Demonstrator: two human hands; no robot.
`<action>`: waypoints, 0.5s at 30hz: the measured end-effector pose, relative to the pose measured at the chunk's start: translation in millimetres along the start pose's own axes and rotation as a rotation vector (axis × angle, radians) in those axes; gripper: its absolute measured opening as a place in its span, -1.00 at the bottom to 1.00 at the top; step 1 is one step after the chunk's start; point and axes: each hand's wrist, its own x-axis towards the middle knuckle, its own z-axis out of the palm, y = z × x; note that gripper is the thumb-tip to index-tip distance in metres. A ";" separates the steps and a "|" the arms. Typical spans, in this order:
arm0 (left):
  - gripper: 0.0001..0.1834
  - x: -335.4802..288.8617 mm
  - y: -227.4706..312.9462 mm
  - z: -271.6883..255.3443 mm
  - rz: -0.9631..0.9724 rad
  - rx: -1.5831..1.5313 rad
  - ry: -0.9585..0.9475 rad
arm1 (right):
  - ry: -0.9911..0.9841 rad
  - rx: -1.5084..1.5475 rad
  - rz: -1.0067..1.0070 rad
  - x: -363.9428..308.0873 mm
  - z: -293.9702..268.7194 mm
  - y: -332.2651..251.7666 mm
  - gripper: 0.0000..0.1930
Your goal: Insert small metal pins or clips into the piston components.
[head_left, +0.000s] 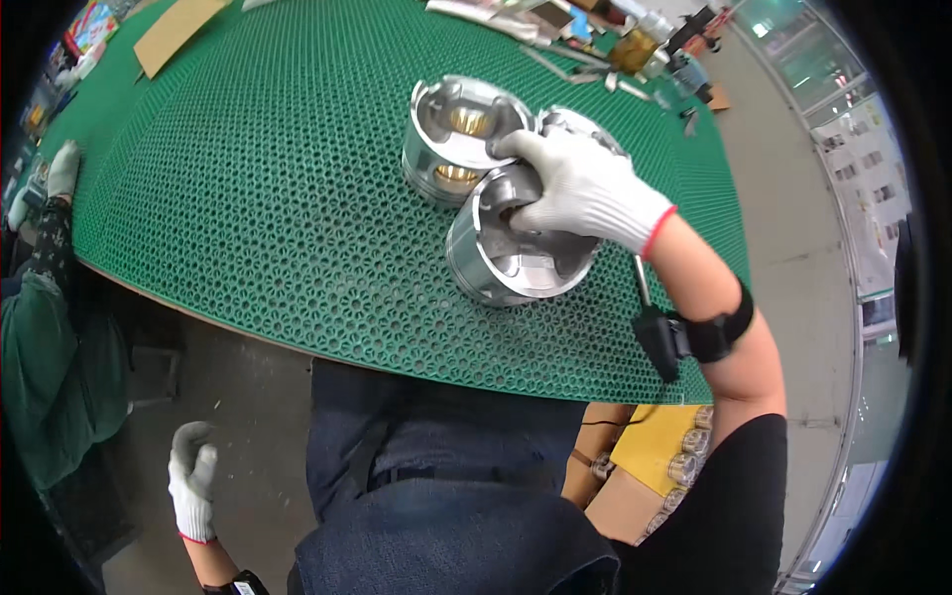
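Observation:
Three silver metal pistons stand close together on the green table mat, their hollow sides up. My right hand (585,188), in a white knitted glove with a red cuff, is closed over the near wall of the front piston (535,273). One fingertip reaches inside that piston, while another lies against the left piston (471,119), which has gold-coloured rings in its pin holes. Partly covered by the hand is the rear right piston (580,124). Low at the left, away from the table, my gloved left hand (193,483) hangs with fingers loosely bent and apart, holding nothing visible.
The perforated green mat (297,218) covers the table to its curved front edge. Beside my right forearm lies a black-handled tool (656,342). Tools and bottles (635,50) clutter the far right. At the left sits a co-worker's gloved hand (63,169). Boxed pistons (684,466) stand below the table.

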 end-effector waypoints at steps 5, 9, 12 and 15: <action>-0.20 -3.0 112.6 23.3 0.233 -0.193 0.038 | 0.433 0.422 0.067 -33.7 -6.1 77.3 -0.43; -0.28 40.5 219.1 80.8 0.917 0.130 -0.294 | 0.063 0.140 0.397 -98.6 43.2 135.3 -0.46; -0.37 43.6 308.6 144.4 1.495 0.375 -0.515 | 0.062 0.125 0.400 -116.6 86.2 133.3 -0.48; -0.39 34.3 319.8 195.6 1.378 0.569 -0.165 | 0.112 0.068 0.373 -116.8 87.3 114.1 -0.54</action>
